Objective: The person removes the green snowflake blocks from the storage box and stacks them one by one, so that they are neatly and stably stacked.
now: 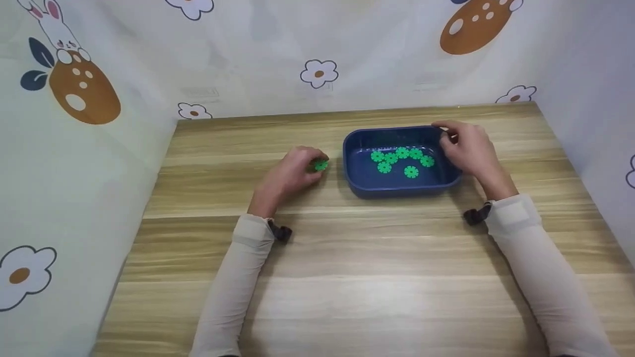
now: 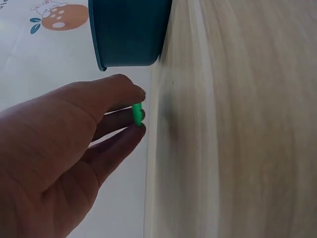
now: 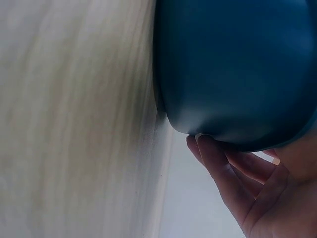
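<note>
Just left of a dark blue plastic bin (image 1: pixel 397 188), my left hand (image 1: pixel 292 171) pinches a green notched snowflake disc (image 1: pixel 321 165) between thumb and fingertips. The left wrist view shows this disc (image 2: pixel 137 114) edge-on, held close over the table. My right hand (image 1: pixel 471 146) grips the bin's right end, with the thumb over the rim and the other fingers along the outside. In the right wrist view those fingers (image 3: pixel 218 163) press against the bin wall (image 3: pixel 233 74). Several more green discs (image 1: pixel 402 152) lie flat on the bin's floor, most of them bunched toward the back.
The bin stands on a wood-grain table (image 1: pixel 347 258), toward its far edge. Pale cloth walls (image 1: pixel 258 64) printed with flowers and rabbits rise behind the table and along both sides. Each wrist wears a small black camera (image 1: pixel 281 233) on a band.
</note>
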`<control>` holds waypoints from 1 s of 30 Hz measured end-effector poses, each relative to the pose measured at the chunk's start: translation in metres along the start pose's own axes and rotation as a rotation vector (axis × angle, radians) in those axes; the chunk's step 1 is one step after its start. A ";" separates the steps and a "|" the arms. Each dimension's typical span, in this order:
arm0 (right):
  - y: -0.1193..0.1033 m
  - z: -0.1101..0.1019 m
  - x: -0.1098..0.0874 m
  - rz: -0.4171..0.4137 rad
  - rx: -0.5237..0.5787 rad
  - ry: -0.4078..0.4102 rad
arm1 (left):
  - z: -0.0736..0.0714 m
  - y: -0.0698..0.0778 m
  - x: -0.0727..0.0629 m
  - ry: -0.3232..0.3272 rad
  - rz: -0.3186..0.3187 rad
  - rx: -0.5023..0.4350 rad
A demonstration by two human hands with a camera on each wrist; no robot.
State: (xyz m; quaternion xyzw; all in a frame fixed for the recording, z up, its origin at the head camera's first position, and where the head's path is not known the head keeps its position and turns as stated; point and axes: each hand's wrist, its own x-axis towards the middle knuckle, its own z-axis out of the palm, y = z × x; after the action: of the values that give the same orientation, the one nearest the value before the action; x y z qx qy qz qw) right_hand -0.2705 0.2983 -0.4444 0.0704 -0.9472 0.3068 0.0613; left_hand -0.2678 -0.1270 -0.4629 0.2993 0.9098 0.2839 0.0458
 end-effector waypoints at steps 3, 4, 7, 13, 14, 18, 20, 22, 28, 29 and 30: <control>0.000 -0.002 0.000 0.006 0.005 -0.014 | 0.001 -0.001 0.001 -0.023 -0.004 -0.005; 0.001 -0.002 0.000 0.008 0.008 -0.018 | 0.001 -0.001 0.001 -0.028 -0.004 -0.005; 0.001 -0.002 0.000 0.015 0.014 -0.027 | 0.001 -0.002 0.001 -0.042 -0.008 0.001; 0.001 -0.002 -0.001 0.007 0.010 -0.010 | 0.000 -0.002 0.000 -0.047 -0.009 0.014; 0.001 -0.001 -0.001 0.004 0.009 -0.004 | 0.000 -0.002 0.000 -0.045 -0.006 0.015; 0.002 0.000 -0.002 -0.004 0.004 0.015 | 0.000 -0.003 -0.002 -0.041 0.004 0.018; 0.002 0.000 -0.002 -0.006 0.005 0.016 | 0.000 -0.003 -0.002 -0.040 0.002 0.015; 0.002 0.000 -0.002 -0.006 0.005 0.014 | 0.000 -0.003 -0.003 -0.039 0.001 0.012; 0.001 0.000 -0.002 -0.010 0.001 0.006 | -0.001 -0.005 -0.004 -0.034 0.003 0.005; 0.001 0.000 -0.002 -0.010 0.001 0.006 | -0.001 -0.006 -0.005 -0.034 0.002 0.003; 0.001 0.000 -0.002 -0.011 0.001 0.008 | -0.001 -0.006 -0.005 -0.033 0.001 0.000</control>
State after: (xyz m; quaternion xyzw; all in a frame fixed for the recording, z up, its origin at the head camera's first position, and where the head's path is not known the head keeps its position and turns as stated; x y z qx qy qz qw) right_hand -0.2690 0.2992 -0.4453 0.0745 -0.9465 0.3070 0.0668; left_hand -0.2675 -0.1344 -0.4656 0.3043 0.9088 0.2788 0.0609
